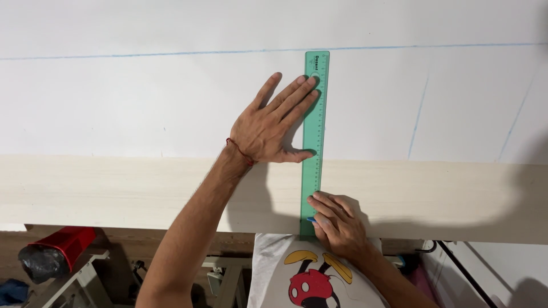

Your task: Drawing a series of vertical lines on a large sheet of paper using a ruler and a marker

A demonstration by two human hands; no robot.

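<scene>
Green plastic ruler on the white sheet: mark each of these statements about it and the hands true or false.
1. The left hand presses flat on the green plastic ruler. True.
2. The ruler lies parallel to the long blue chalk line. False: it crosses toward it, roughly square.
3. The right hand holds a small blue marking tool at the ruler's near end. True.
4. The left wrist is bare. False: it wears a red thread bracelet.

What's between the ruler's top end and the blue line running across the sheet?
Nothing: in the head view the green ruler ends just short of the blue horizontal line, with only bare white sheet between.
</scene>
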